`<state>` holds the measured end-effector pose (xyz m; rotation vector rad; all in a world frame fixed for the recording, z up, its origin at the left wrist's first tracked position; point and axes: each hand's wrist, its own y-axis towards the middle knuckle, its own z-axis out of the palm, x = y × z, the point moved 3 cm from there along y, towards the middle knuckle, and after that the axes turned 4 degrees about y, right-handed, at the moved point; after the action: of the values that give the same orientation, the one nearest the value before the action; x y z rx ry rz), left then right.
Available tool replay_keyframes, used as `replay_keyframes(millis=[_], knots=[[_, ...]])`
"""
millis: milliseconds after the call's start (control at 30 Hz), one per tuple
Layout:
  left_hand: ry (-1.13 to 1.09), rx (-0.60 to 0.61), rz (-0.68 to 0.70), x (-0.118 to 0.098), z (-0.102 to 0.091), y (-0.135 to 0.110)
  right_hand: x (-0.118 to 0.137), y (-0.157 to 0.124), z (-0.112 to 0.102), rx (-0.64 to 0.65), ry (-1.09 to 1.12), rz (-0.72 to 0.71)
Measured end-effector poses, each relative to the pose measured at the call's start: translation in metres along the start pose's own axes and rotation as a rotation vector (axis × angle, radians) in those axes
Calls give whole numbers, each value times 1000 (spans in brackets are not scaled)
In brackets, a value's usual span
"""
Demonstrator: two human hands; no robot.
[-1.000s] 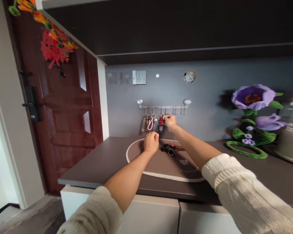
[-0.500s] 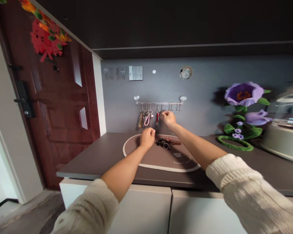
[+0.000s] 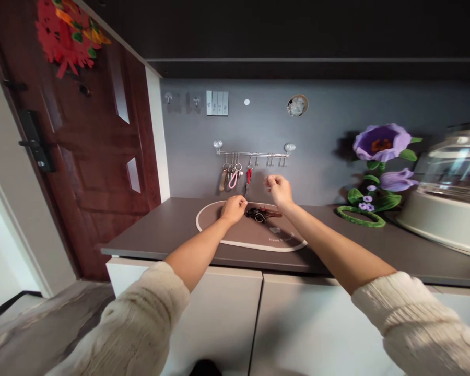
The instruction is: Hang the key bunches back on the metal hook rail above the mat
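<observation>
A chrome hook rail (image 3: 254,153) on the grey wall carries a tan key strap (image 3: 223,180), a pink key loop (image 3: 232,179) and a red key fob (image 3: 249,176). My right hand (image 3: 279,189) hangs in the air just right of the red fob, fingers loosely curled with nothing in them. My left hand (image 3: 232,208) rests over the oval brown mat (image 3: 235,237), fingers curled in a pinch; what it holds, if anything, is hidden. A dark bunch of keys with a brown strap (image 3: 261,213) lies on the mat between my hands.
A dark wooden door (image 3: 82,146) with a black handle stands at the left. Purple felt flowers (image 3: 379,162) and a domed appliance (image 3: 446,193) occupy the right of the dark counter (image 3: 160,230). White cabinet fronts (image 3: 219,318) are below; light switches (image 3: 216,103) are above the rail.
My right hand has let go of the red fob, which now hangs on the rail, and drawn back to the right. The camera has pulled back and tilted down.
</observation>
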<state>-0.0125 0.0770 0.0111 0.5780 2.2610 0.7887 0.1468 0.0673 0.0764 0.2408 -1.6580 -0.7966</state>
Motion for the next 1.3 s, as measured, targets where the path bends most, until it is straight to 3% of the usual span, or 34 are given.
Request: replay_keyframes(millis=[333,500,667,1033,1300], knots=[[111,124,2,-6,-2,-4,-7,-56,-11,126,-282,-87],[149,213,8,-6,0,-4,-14,-57,-5,206,-460,-201],[147,269,-45,1,6,-2,-19,-53,-1,228,-537,-206],[77,247,-88,6,9,-1,-22,-53,0,244,-557,-209],[66,140,40,-3,2,2,-21,-53,1,234,-557,-253]])
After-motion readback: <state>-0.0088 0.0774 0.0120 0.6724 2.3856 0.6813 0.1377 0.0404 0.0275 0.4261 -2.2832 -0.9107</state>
